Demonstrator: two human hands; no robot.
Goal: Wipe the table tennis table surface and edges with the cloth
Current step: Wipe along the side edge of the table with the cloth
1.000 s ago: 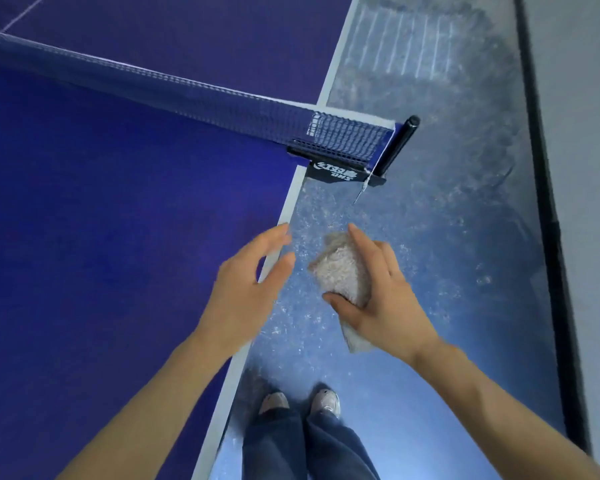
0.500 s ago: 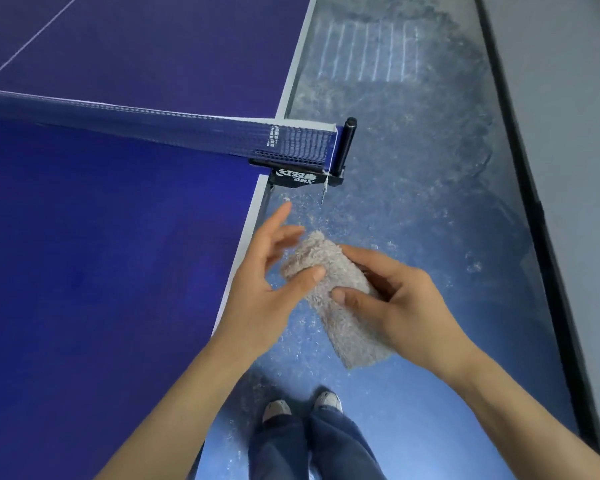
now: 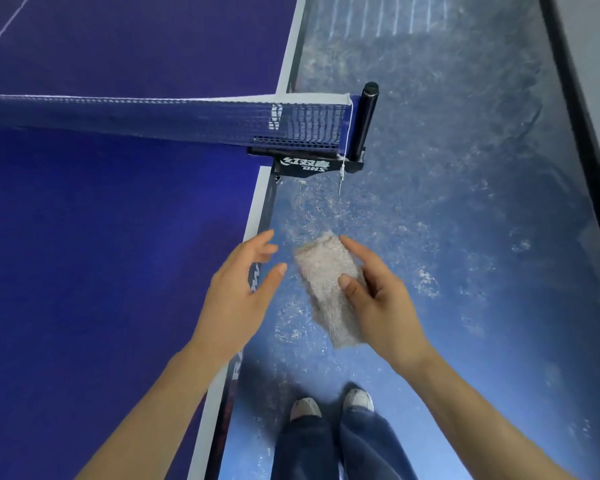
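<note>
Fingers (image 3: 355, 249) and thumb of the right hand (image 3: 385, 306) curl round the cloth (image 3: 323, 268), held in the air over the floor (image 3: 447, 237) just off the blue desk (image 3: 84, 254). The left hand (image 3: 236, 299) is spread and holds nothing, above the white edge line (image 3: 255, 206), near the cloth but apart from it. Open floor to the right; net clamp (image 3: 305, 164) ahead. Cloth's right side is hidden behind the palm. Cloth: pale, nubbly, folded oblong.

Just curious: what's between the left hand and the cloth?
Nothing: in the head view only a bare gap, with floor showing below, separates the left hand from the cloth that the right hand holds.
</note>
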